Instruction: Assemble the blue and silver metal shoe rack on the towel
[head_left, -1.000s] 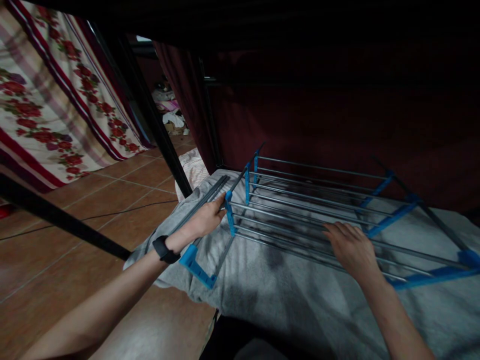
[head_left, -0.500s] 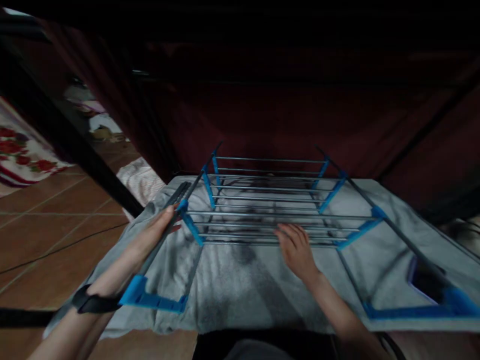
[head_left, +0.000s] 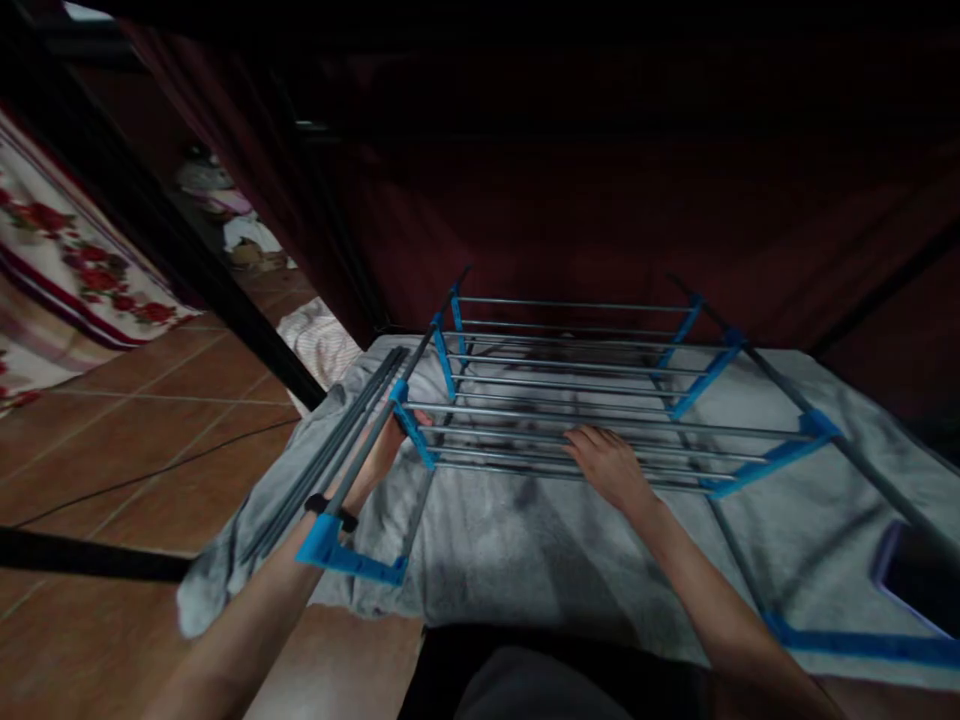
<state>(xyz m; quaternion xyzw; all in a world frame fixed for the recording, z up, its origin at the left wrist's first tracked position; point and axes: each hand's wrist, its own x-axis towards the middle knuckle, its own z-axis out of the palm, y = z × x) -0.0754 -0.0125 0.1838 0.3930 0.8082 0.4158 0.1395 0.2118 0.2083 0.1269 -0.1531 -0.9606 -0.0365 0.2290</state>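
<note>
On the grey blanket (head_left: 510, 560), I have a rack (head_left: 525, 414) made of thin metal bars and blue plastic bits. Its long bars run from side to side, and blue pieces join them to the poles at both ends. My left hand (head_left: 388, 445) is by the blue corner (head_left: 412, 428) at the rack's left end. A pole hides part of it, so I can't tell how tight its grip is. My right hand (head_left: 609, 465) has its fingers bent over the front bars, near the middle. I can't tell if they squeeze. Beside the left arm, some loose grey poles (head_left: 326, 450) lie together. A dark flat thing (head_left: 919, 580) sits far right. Behind the rack hangs dark red cloth (head_left: 600, 220). Brown tiles (head_left: 150, 450) are down on the left.
</note>
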